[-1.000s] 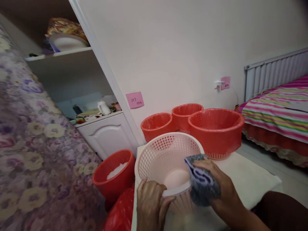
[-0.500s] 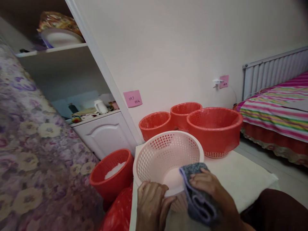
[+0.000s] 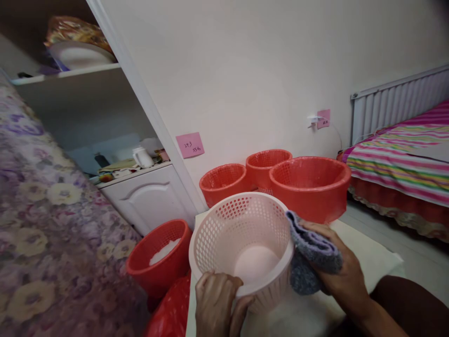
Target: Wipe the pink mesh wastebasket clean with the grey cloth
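Note:
A pale pink plastic basket [image 3: 257, 264] with holes in its wall stands tilted toward me on the covered table. My left hand [image 3: 219, 302] is closed round its near rim, thumb outside. In my right hand [image 3: 338, 255] is a folded grey cloth [image 3: 308, 252] with a lilac edge, pressed against the right side of the basket's rim. The fingers of that hand are partly hidden behind the cloth. Inside, the basket holds nothing that I can see.
Behind stand red baskets: one at left [image 3: 222, 180], one at the back [image 3: 268, 161], a larger one [image 3: 310, 187]. Lower left, another red basket [image 3: 159, 257] holds something white, above a red plastic bag [image 3: 171, 311]. A pale cover [image 3: 372, 255] lies on the table. A bed [image 3: 396, 154] stands right.
My right hand has moved the cloth from the basket's near right inside to the outer right rim. My left hand keeps its grip on the near rim.

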Available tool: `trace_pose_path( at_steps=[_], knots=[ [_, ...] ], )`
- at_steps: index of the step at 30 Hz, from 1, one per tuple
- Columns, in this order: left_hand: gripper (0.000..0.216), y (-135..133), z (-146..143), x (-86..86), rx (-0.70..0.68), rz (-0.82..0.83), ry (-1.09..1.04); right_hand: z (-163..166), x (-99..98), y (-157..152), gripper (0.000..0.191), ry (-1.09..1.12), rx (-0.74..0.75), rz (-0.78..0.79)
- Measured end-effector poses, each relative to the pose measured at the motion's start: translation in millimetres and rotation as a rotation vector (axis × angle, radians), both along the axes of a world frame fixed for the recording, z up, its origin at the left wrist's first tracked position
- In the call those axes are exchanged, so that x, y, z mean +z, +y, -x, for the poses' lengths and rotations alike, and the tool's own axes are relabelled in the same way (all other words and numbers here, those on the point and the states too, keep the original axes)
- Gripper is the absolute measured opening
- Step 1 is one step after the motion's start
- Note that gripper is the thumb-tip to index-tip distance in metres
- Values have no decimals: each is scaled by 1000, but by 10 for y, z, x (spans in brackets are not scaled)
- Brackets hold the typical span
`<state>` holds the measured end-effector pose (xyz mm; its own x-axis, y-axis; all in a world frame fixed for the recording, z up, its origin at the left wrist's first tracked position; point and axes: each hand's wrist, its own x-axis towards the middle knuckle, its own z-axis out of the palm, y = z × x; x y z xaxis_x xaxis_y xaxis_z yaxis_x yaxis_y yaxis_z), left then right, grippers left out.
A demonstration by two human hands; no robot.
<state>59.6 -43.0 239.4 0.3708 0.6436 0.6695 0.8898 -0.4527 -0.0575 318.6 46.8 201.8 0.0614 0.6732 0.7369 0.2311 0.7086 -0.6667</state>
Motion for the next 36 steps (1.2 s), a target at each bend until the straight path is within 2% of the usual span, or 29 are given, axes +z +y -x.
trace_pose_path(
  at_steps=[3, 6, 10, 13, 15, 18, 22, 26, 32, 36],
  knots=[
    [8, 6, 0, -8, 24, 7, 8, 282, 19, -80, 37, -136, 52, -211],
    [9, 20, -14, 7, 49, 10, 7, 499, 67, -205, 26, -237, 41, -416],
    [10, 37, -34, 31, 65, 7, 3, 613, 154, -301, 25, -247, 0, -483],
    [13, 47, -23, 23, 62, -7, 23, 563, 119, -259, 26, -268, 31, -518],
    [15, 54, -8, 12, 45, -13, 35, 464, 49, -168, 23, -269, 52, -487],
    [17, 61, 5, 10, 37, -1, 21, 257, -33, 45, 41, -274, 107, -355],
    [15, 58, 1, 24, 25, 14, -16, 64, 13, 267, 41, -252, 145, -244],
    [16, 63, -22, 28, 28, 5, -21, 183, 69, 128, 38, -228, 124, -235],
    [15, 94, -186, 26, 92, -4, -64, 540, 83, -247, 33, -288, 11, -372],
    [8, 83, -406, 12, 158, 1, -58, 416, 192, -133, 29, -299, 119, -294]
  ],
)
